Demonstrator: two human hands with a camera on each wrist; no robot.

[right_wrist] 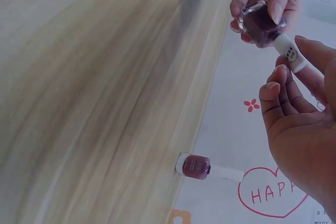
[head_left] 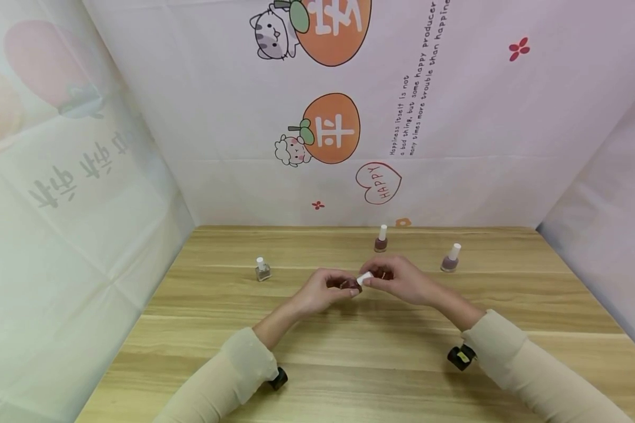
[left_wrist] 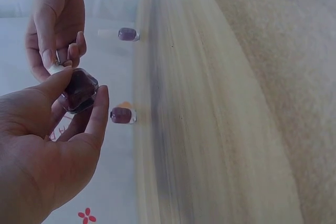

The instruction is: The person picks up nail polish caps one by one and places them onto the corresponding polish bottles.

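A dark red nail polish bottle (right_wrist: 261, 24) with a white cap (right_wrist: 289, 52) is held above the table between both hands. My left hand (head_left: 320, 289) grips the glass body between thumb and fingers; the left wrist view shows the square bottle (left_wrist: 80, 90) in those fingertips. At the cap are the fingers of my right hand (head_left: 402, 281), pinching it. The cap tilts up toward the right hand in the head view, and it meets the bottle neck. Whether it is loosened cannot be told.
On the wooden table (head_left: 391, 364) stand a clear nail polish bottle (head_left: 263, 271) at left, a mauve-brown one (head_left: 381, 243) behind the hands and a purple-grey one (head_left: 450, 261) at right. Printed cloth walls (head_left: 233, 176) enclose the back and sides.
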